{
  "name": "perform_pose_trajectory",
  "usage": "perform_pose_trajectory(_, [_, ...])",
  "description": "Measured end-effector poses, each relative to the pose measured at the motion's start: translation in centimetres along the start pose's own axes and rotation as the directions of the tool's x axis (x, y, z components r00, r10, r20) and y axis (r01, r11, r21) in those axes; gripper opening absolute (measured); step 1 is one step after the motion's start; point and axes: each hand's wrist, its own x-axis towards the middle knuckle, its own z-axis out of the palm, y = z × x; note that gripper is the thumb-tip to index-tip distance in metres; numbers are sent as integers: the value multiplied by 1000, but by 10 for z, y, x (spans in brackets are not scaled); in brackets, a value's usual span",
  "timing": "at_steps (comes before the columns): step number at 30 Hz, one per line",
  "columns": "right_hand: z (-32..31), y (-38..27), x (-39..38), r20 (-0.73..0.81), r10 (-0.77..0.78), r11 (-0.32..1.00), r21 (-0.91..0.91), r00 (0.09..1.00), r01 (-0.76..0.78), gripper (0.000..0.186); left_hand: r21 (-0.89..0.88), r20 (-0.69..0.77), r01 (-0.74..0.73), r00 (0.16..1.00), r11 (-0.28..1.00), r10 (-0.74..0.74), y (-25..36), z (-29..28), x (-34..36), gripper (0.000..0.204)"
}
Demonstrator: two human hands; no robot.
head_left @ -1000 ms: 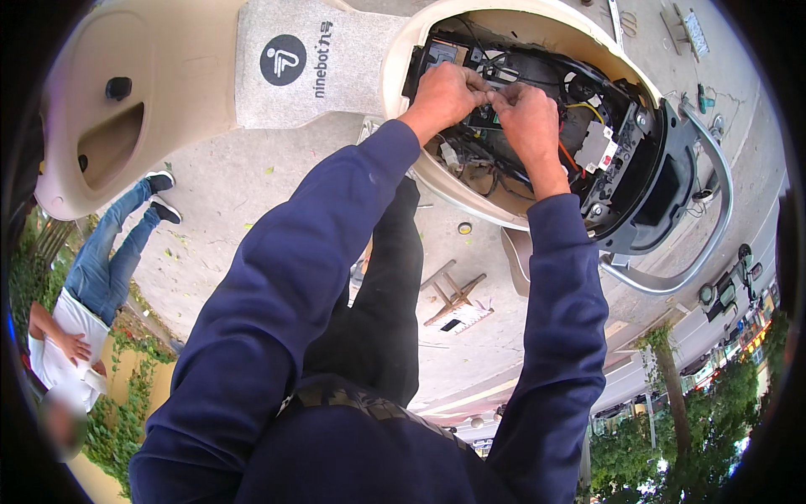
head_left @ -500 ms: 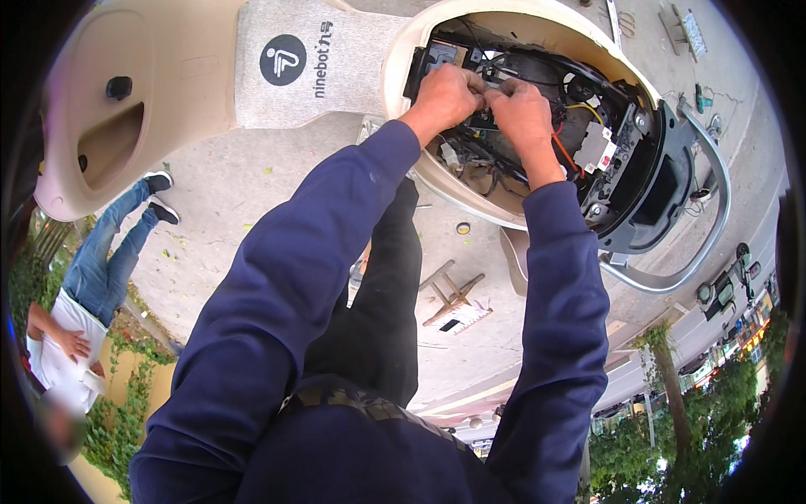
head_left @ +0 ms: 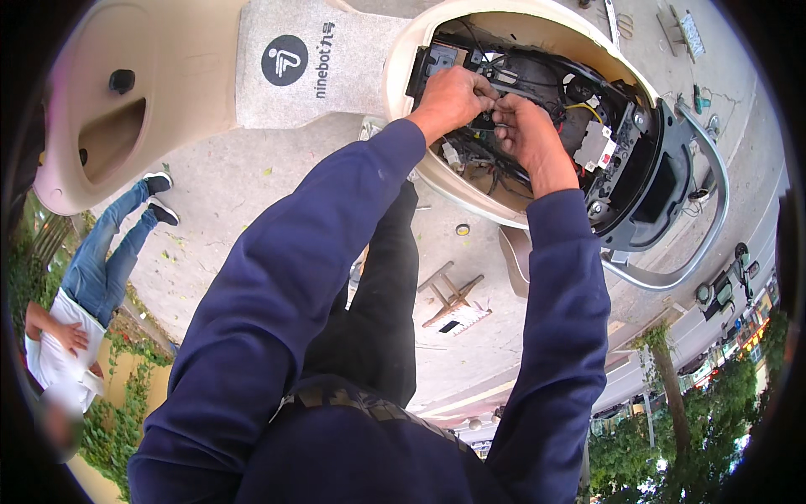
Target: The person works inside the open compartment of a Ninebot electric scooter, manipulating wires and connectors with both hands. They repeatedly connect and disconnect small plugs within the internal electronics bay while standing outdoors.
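Observation:
Both my hands are over the uncovered seat compartment of a beige electric scooter, among its wires. My left hand is closed, thumb and fingers pinched at a small spot above the black frame. Close beside it, almost touching its fingertips, my right hand is closed with curled fingers. What the fingertips hold is too small and covered to make out. To the right of the hands lie a yellow wire and a white box-shaped module. A white connector hangs below my left hand.
A grey grab rail curves round the scooter's tail. On the pavement are a small wooden stool, a roll of tape and a green-handled tool. A person in a white shirt stands at the left.
My right hand has turned and shifted slightly down, its fingers now curled toward me. My left hand has moved a little to the right and stays pinched.

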Motion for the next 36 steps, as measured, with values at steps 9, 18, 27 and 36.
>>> perform_pose_trajectory(9, [-15,17,-10,442,-822,-254,-849,360,464,13,16,-7,3,1000,1000,-3,-2,2,0,20])
perform_pose_trajectory(18, [-19,17,-2,683,-671,-628,-731,288,268,10,40,-21,-3,1000,999,4,-1,2,1,21])
perform_pose_trajectory(27, [2,16,3,320,-789,-132,-922,524,365,19,36,-8,40,999,999,-40,-4,2,1,22])
perform_pose_trajectory(36, [-8,4,8,56,28,996,-82,998,-24,19,35,9,26,1000,999,-27,-2,0,0,23])
